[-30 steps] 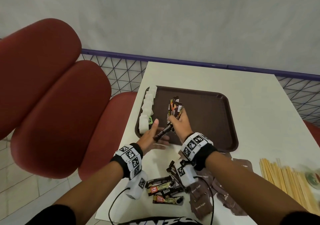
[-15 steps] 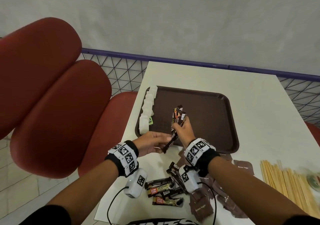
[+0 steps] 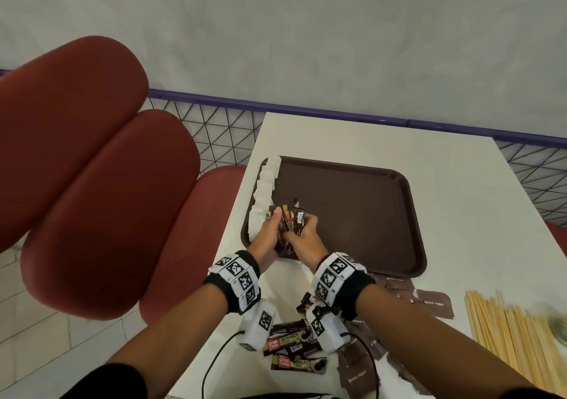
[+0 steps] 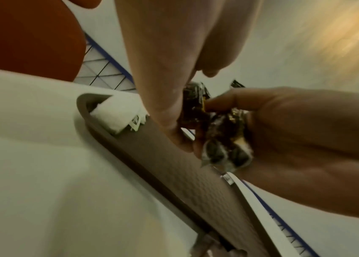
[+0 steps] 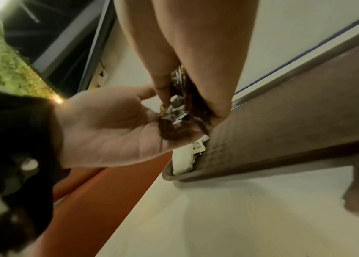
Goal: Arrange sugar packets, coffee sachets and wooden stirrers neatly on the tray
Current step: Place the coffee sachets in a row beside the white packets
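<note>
A bundle of dark coffee sachets [image 3: 291, 219] stands upright over the near left part of the brown tray [image 3: 362, 214]. My left hand [image 3: 273, 226] and right hand [image 3: 305, 231] grip it from either side. In the left wrist view my left fingers [image 4: 169, 97] press the sachets [image 4: 222, 140] against my right hand [image 4: 295, 135]. The right wrist view shows the sachets [image 5: 178, 113] held between my right hand [image 5: 196, 83] and my left hand [image 5: 112, 125]. White sugar packets [image 3: 265, 190] line the tray's left edge. Wooden stirrers [image 3: 515, 337] lie at the right.
Loose coffee sachets [image 3: 291, 342] and brown sugar packets [image 3: 429, 302] lie on the white table [image 3: 368, 141] near its front edge, under my wrists. Red padded seats [image 3: 92, 183] stand left of the table. A blue-railed mesh fence [image 3: 221, 128] runs behind.
My left hand brought a single sachet up to the bundle in my right hand, and both hands now clasp the bundle together, lower and nearer the tray's left edge.
</note>
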